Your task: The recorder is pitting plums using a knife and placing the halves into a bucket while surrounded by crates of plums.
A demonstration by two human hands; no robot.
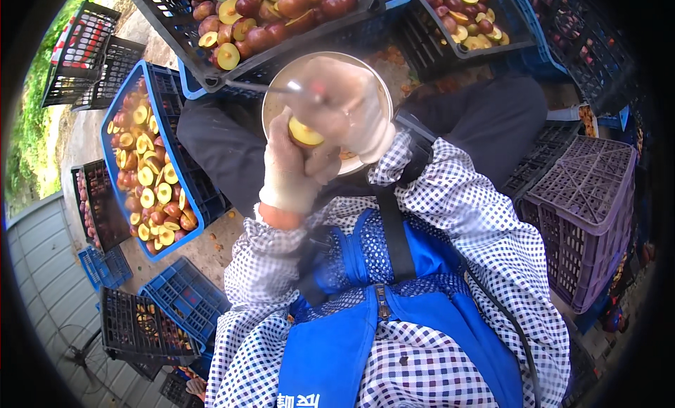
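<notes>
My left hand, in a pale glove, is closed round a cut plum with its yellow flesh facing up. Just above and to the right, my gloved right hand is smeared by motion. From its fingers a thin metal blade, seemingly a knife, points left; its handle is hidden. Both hands are over a round pale basin between my knees. The hands mostly cover what lies in it.
A black crate of whole and cut plums stands in front, another at the far right. On my left is a blue crate of halved plums. Stacked purple crates stand to the right, blue and black crates lower left.
</notes>
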